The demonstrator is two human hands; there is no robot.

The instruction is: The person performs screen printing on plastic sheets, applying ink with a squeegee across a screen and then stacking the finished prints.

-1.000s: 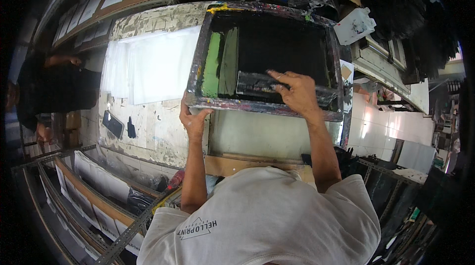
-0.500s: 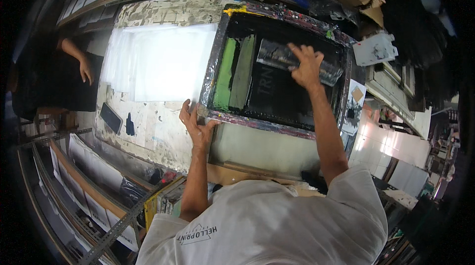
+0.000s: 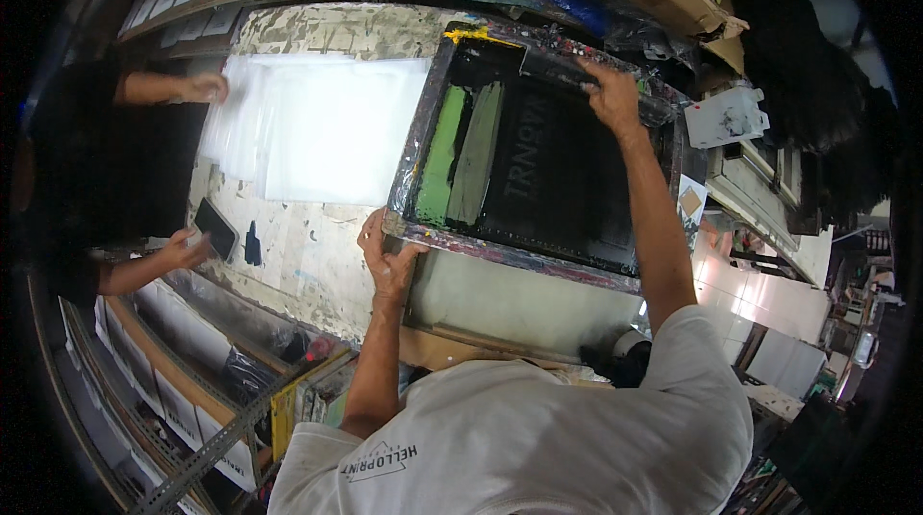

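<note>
A screen-printing frame [image 3: 437, 226] with a paint-stained rim lies tilted on the table, its mesh coated in black ink with faint lettering. My left hand [image 3: 387, 255] grips the frame's near left corner, thumb along the near rim. At the far side of the mesh, my right hand [image 3: 615, 100] is closed on a dark, ink-covered squeegee [image 3: 556, 68], which lies along the far inner edge. Its fingers partly hide the squeegee's middle. Green tape strips [image 3: 444, 154] run down the mesh's left side.
White sheets [image 3: 332, 125] lie on the stained table [image 3: 308, 255] left of the frame. A dark phone [image 3: 216, 229] lies near a co-worker's hand [image 3: 185, 249]; their other hand [image 3: 204, 87] is at the sheets' left edge. A stained white container [image 3: 726, 116] stands beyond the frame's right corner.
My right hand has pushed the squeegee away from me to the far edge, uncovering more lettering. My left hand stays at the corner. The co-worker's hands have come toward the table.
</note>
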